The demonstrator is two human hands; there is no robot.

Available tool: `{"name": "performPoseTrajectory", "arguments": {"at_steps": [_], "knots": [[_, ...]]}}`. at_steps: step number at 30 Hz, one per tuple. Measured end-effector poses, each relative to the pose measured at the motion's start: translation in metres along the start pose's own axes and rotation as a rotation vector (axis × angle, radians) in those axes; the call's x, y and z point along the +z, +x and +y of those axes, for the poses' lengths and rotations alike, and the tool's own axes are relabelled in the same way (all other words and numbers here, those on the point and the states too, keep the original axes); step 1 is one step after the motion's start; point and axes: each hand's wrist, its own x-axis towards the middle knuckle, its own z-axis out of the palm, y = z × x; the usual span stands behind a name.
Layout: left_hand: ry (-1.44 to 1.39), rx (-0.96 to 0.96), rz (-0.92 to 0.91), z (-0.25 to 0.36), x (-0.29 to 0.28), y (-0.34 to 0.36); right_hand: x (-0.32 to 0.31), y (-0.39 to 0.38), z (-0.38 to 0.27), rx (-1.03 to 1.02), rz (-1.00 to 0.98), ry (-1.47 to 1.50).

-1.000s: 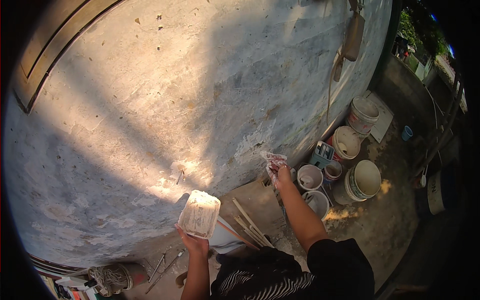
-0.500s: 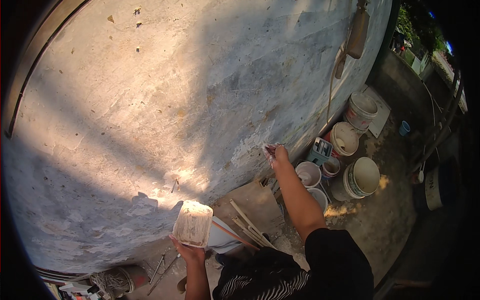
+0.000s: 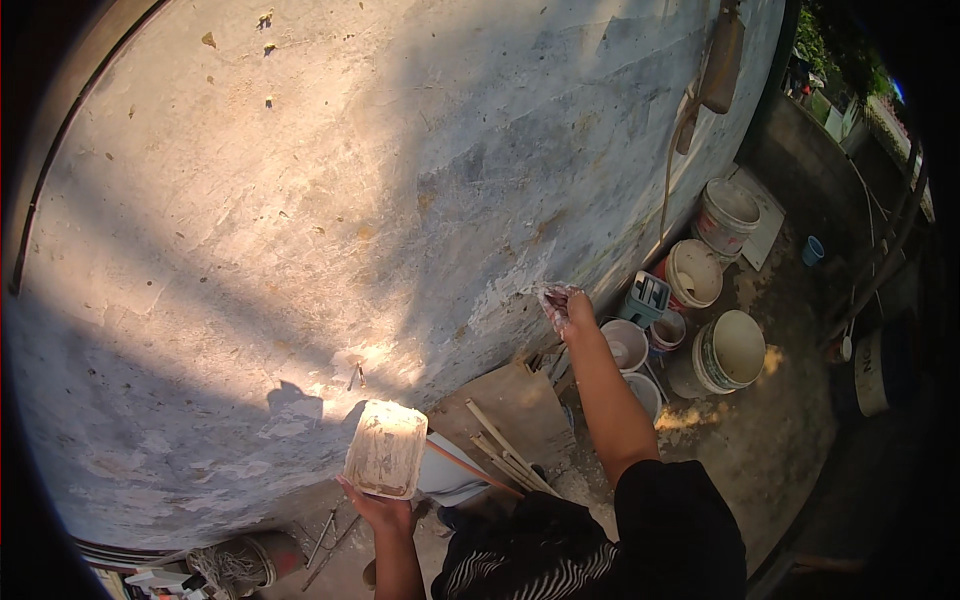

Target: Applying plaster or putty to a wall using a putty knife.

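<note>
My left hand (image 3: 380, 512) grips a pale, rectangular plastic container (image 3: 386, 448) from below. Its sunlit surface carries whitish, streaky residue. My right hand (image 3: 568, 315), smeared white, is closed on something I cannot make out at the weathered wall (image 3: 250, 220), right beside a patch of lighter, flaking coating (image 3: 495, 300). Whether the hand touches the wall is unclear. Shadows lie across the wall.
Stained buckets (image 3: 728, 350) and a teal box (image 3: 645, 298) stand along the wall's foot at right, near a small blue cup (image 3: 812, 252). Pale rods (image 3: 505, 455) and a brown board (image 3: 520, 400) lie below. A long tool (image 3: 720, 60) hangs at upper right; another bucket (image 3: 270, 555) stands lower left.
The container has moved slightly lower in the picture. My right hand has moved up and slightly right along the wall. The view has also shifted a little.
</note>
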Motion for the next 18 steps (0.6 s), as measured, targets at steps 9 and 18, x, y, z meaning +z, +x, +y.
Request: {"name": "performPoseTrajectory", "arguments": {"at_steps": [9,18], "knots": [[0.011,-0.013,-0.017,0.004,-0.010,0.002,0.031,-0.031,-0.094,-0.293,-0.014,0.036],[0.004,-0.064,-0.023,-0.011,-0.010,0.002,-0.003,-0.041,-0.019,-0.053,0.030,-0.283]]}}
